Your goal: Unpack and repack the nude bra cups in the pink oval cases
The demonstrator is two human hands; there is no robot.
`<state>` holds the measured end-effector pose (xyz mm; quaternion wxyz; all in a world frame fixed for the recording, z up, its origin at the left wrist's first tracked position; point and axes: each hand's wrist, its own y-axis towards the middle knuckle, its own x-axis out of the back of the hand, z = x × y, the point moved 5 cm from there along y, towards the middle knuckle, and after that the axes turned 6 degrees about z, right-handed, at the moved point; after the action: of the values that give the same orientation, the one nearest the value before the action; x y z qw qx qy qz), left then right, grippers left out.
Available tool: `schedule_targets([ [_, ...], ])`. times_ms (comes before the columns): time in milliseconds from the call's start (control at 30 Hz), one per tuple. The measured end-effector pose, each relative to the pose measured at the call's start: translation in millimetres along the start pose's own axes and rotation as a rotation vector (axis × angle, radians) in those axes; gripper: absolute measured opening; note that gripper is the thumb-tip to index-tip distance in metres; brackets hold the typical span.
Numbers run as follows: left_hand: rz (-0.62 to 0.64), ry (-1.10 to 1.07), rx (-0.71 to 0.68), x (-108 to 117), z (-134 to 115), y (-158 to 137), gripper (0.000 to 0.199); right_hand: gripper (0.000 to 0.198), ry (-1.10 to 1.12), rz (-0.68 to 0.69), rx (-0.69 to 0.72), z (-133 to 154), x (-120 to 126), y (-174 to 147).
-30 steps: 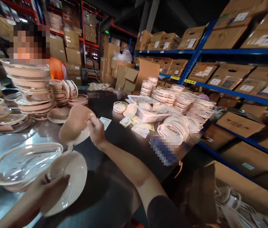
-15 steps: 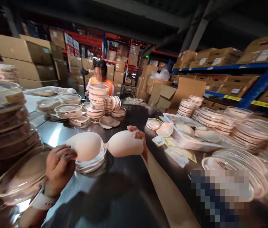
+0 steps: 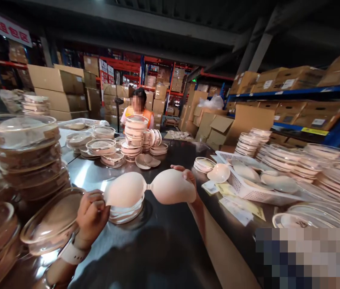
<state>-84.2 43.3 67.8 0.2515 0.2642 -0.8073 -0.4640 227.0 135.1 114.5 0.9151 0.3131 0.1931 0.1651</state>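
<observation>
Beige and smooth, the two-cup bra [image 3: 148, 186] is stretched level between both hands at the centre of the frame; the left hand [image 3: 93, 214], left of centre, pinches the outer edge of one cup between thumb and curled fingers; the right hand [image 3: 188, 179], right of centre, grips the other cup's outer end, its fingers over the upper edge, its thumb hidden; a white watch [image 3: 72, 249] circles the left wrist, lower left. Partly covered by the left-hand cup, a low pale stack [image 3: 128, 213] sits on the dark, shiny table [image 3: 158, 249]; beside the left hand lies a clear-lidded oval case [image 3: 57, 212], with a tall stack of cases [image 3: 28, 160] at the left of the frame. Right of centre, a loose cup [image 3: 219, 173] lies just beside a white perforated basket [image 3: 248, 193] of more cups; paper cards [image 3: 238, 209] lie near it; pixelation hides the lower right. Farther off, upper centre, is a person [image 3: 131, 111] in an orange vest; cardboard boxes [image 3: 60, 82] are piled upper left; a blue rack [image 3: 323, 91] holds others, upper right.
</observation>
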Motion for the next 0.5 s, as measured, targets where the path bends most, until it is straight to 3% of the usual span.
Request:
schedule_targets([
  [100,0.098,-0.152,0.101,-17.4,-10.2,-0.9,0.029,0.034,-0.018,-0.23,-0.015,-0.2,0.2,1.9],
  [167,0.209,-0.328,0.278,-32.7,-11.1,-6.1,0.03,0.035,-0.062,-0.376,-0.013,0.6,2.5,2.5],
  [300,0.35,-0.66,0.669,-53.8,-4.5,-23.3,0.043,0.032,-0.133,-0.533,0.013,5.5,10.5,1.6],
  [500,0.444,-0.736,0.72,-58.2,-7.7,-29.9,0.044,0.027,-0.211,-0.67,0.142,23.5,15.0,-7.6],
])
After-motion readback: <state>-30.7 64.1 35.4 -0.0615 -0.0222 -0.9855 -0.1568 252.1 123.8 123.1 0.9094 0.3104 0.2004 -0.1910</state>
